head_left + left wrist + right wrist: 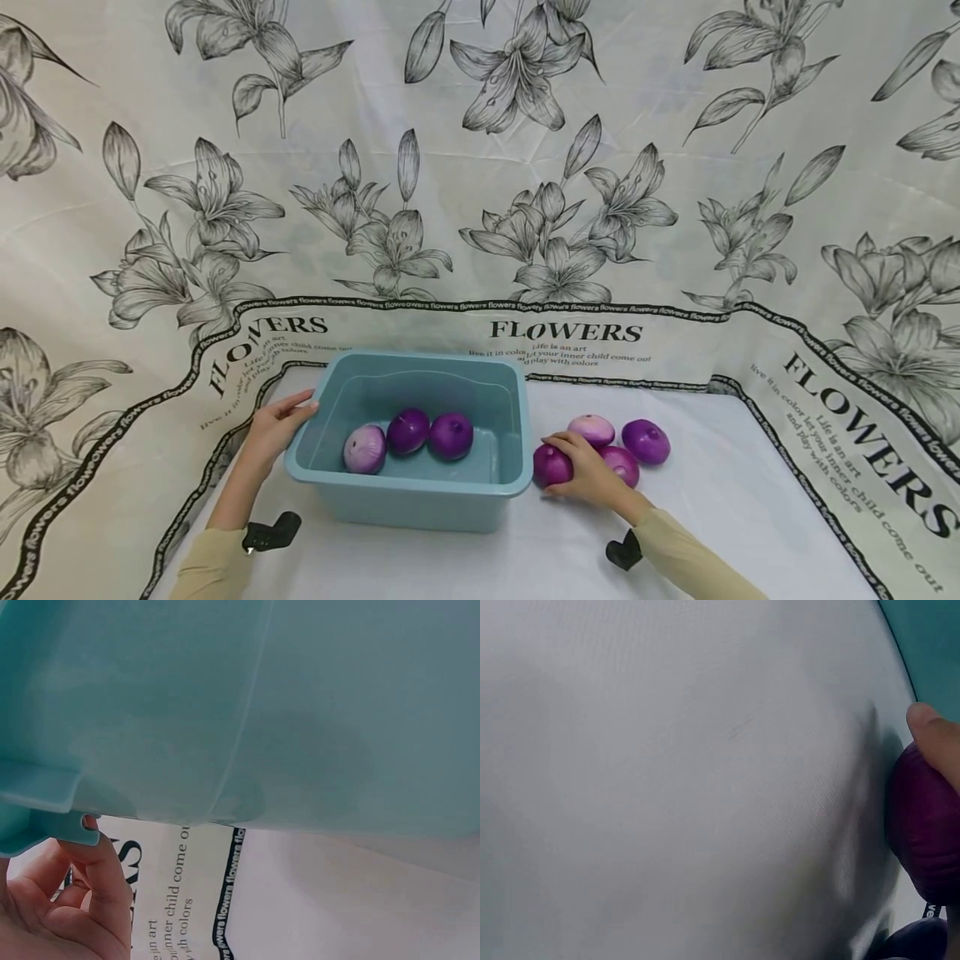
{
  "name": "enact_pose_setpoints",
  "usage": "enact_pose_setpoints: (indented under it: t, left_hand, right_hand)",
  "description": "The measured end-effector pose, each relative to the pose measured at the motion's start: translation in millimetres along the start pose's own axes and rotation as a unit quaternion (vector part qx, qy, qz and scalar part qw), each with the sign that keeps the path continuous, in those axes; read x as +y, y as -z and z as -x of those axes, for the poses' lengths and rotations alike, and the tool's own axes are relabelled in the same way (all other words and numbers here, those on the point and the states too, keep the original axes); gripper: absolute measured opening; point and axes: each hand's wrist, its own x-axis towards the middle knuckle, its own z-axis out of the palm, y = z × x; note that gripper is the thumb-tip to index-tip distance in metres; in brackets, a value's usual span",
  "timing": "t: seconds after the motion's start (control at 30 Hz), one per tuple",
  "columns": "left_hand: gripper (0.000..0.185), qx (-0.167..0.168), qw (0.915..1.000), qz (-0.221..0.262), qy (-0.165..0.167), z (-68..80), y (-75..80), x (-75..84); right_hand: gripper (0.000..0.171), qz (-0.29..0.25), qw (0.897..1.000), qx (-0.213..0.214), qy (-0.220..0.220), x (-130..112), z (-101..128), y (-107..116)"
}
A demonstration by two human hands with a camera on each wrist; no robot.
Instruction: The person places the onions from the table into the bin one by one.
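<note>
A blue-green plastic tub (412, 507) stands on the table with three purple onions inside, one of them a paler onion (365, 450). My left hand (272, 435) holds the tub's left rim; in the left wrist view its fingers (105, 881) curl under the lip. To the right of the tub, my right hand (592, 477) grips a dark purple onion (551, 468). The right wrist view shows the thumb over this onion (928, 825), its other fingers mostly out of frame. Just beyond that hand lie a pink-white onion (592, 430), a magenta onion (622, 467) and a purple onion (646, 442).
White cloth covers the table (720, 483). A flower-printed curtain (397, 321) hangs behind it and along both sides. Black wrist mounts sit by the left sleeve (213, 562) and the right sleeve (686, 554).
</note>
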Motion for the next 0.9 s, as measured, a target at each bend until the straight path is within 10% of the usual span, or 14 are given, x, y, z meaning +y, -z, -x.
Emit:
enact_pose_setpoints:
  t: [0.3, 0.9]
  left_hand:
    - [0.057, -0.001, 1.0000, 0.003, -0.006, 0.3, -1.6, 0.8]
    - [0.052, 0.012, 0.9998, 0.003, -0.012, 2.6, -1.8, 2.7]
  right_hand:
    - [0.080, -0.062, 0.994, -0.069, -0.061, 0.8, -0.5, -12.6]
    - [0.075, -0.037, 0.996, -0.002, -0.082, -8.4, -6.6, 5.1]
